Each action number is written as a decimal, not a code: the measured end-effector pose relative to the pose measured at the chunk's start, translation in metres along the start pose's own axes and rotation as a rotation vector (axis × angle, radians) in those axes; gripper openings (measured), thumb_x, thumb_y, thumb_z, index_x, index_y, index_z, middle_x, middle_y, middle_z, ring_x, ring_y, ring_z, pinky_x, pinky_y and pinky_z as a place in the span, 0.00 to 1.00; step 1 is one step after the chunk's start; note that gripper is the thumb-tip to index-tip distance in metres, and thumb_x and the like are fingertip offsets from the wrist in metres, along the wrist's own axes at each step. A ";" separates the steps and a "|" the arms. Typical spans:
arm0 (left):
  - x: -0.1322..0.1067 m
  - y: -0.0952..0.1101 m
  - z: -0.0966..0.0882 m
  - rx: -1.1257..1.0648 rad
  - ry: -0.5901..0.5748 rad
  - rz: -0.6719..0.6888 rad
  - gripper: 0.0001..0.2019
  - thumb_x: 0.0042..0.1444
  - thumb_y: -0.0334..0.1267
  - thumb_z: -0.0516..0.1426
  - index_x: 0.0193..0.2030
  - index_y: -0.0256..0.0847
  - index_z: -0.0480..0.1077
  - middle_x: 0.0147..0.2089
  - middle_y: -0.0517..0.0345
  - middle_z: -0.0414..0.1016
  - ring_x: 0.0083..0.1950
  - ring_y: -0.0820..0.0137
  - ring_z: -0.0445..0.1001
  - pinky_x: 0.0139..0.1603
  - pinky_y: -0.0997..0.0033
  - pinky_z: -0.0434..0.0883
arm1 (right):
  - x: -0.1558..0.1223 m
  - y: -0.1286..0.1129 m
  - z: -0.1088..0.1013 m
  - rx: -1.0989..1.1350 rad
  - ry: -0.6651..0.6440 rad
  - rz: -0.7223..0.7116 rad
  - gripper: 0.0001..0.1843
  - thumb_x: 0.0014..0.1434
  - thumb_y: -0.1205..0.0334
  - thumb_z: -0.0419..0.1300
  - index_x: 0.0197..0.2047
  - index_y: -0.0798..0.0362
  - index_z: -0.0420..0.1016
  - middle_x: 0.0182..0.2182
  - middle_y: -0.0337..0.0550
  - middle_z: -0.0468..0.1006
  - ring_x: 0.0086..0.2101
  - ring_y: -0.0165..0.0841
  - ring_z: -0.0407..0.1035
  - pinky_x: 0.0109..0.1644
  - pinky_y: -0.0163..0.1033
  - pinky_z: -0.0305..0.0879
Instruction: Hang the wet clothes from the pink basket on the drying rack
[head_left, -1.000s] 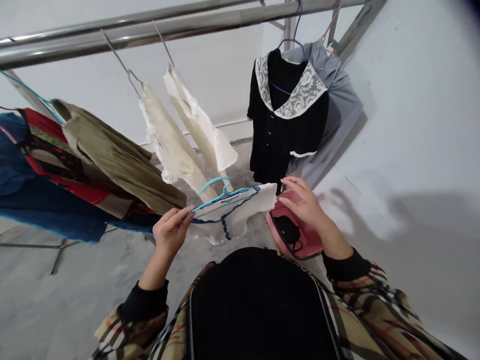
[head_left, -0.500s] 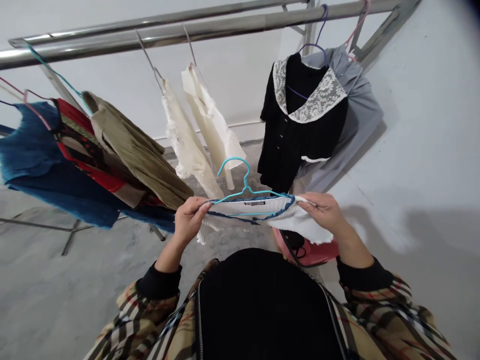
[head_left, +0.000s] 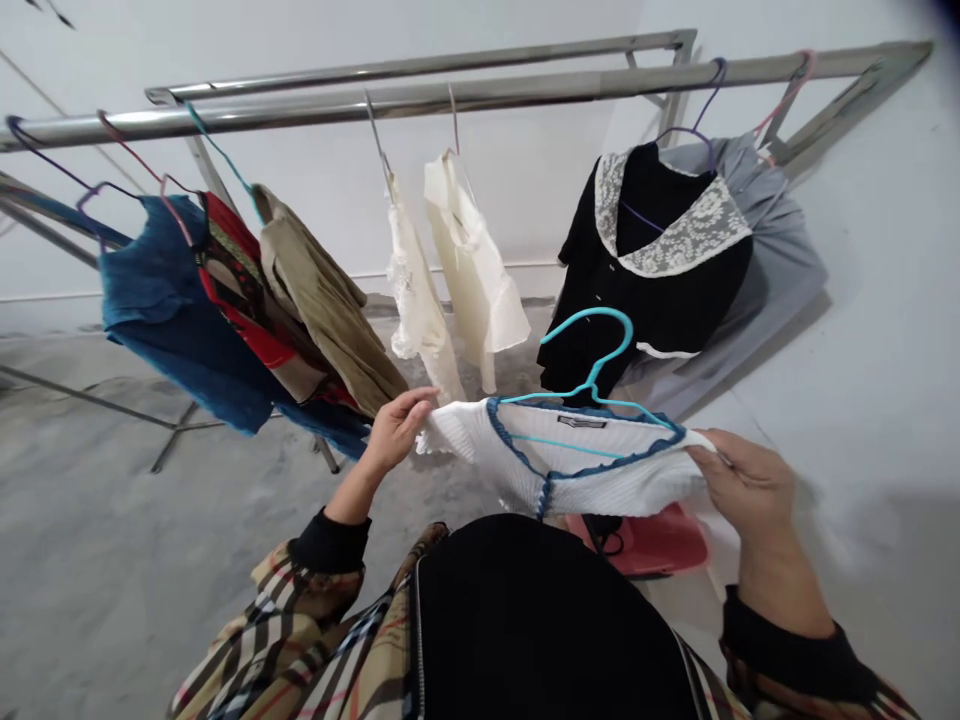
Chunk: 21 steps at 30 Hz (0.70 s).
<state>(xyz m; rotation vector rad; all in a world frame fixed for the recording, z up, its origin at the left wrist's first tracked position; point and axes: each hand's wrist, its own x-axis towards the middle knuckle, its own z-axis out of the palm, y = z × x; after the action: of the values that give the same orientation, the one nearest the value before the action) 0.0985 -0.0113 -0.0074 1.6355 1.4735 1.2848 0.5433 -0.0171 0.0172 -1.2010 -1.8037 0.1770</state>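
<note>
I hold a white knitted top point(head_left: 585, 470) with blue trim at its neckline, stretched flat in front of my chest. It sits on a turquoise hanger point(head_left: 592, 365) whose hook points up toward the rail. My left hand point(head_left: 396, 432) pinches the top's left shoulder. My right hand point(head_left: 742, 485) grips its right shoulder. Both hands are closed on the fabric.
A steel clothes rail point(head_left: 450, 95) runs across above, carrying a blue garment point(head_left: 165, 310), a red one, an olive one point(head_left: 330, 300), two cream tops point(head_left: 450, 270), a black blouse with lace collar point(head_left: 660, 260) and a grey garment point(head_left: 780, 260). A pink tub point(head_left: 660, 540) stands on the concrete floor.
The top has been spread wider and lifted, its hanger hook now upright. My right hand moved out to the right, and the view tilted up toward the rail.
</note>
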 end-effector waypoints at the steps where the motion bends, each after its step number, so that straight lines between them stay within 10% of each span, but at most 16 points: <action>1: -0.001 -0.002 -0.001 0.003 -0.050 -0.009 0.22 0.57 0.53 0.56 0.44 0.35 0.77 0.33 0.52 0.79 0.34 0.68 0.75 0.37 0.70 0.72 | -0.001 0.003 -0.002 -0.009 0.025 0.015 0.09 0.57 0.55 0.62 0.32 0.50 0.81 0.25 0.41 0.80 0.25 0.34 0.75 0.29 0.35 0.70; 6: 0.001 -0.002 -0.001 0.004 0.068 0.035 0.16 0.55 0.49 0.59 0.34 0.36 0.78 0.29 0.55 0.77 0.30 0.70 0.73 0.32 0.73 0.70 | -0.002 0.010 -0.011 0.006 0.005 0.125 0.07 0.52 0.57 0.63 0.30 0.48 0.82 0.27 0.42 0.82 0.26 0.38 0.77 0.30 0.37 0.73; 11: 0.010 0.008 0.011 0.126 0.111 0.275 0.15 0.55 0.44 0.62 0.48 0.40 0.75 0.38 0.54 0.77 0.39 0.69 0.74 0.42 0.70 0.71 | 0.006 0.002 -0.018 -0.011 -0.079 0.201 0.10 0.49 0.53 0.63 0.30 0.46 0.83 0.28 0.42 0.83 0.28 0.41 0.78 0.34 0.41 0.75; 21: -0.032 -0.001 0.048 0.121 0.022 0.191 0.13 0.60 0.38 0.56 0.50 0.39 0.74 0.35 0.56 0.78 0.35 0.72 0.76 0.42 0.72 0.73 | 0.057 -0.008 -0.012 -0.483 0.404 0.306 0.29 0.54 0.41 0.56 0.41 0.58 0.84 0.32 0.56 0.83 0.35 0.51 0.78 0.41 0.49 0.73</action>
<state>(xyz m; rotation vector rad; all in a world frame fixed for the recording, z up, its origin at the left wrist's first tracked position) 0.1441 -0.0330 -0.0347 1.8847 1.4619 1.3416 0.5420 0.0200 0.0632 -1.7106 -1.3356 -0.3282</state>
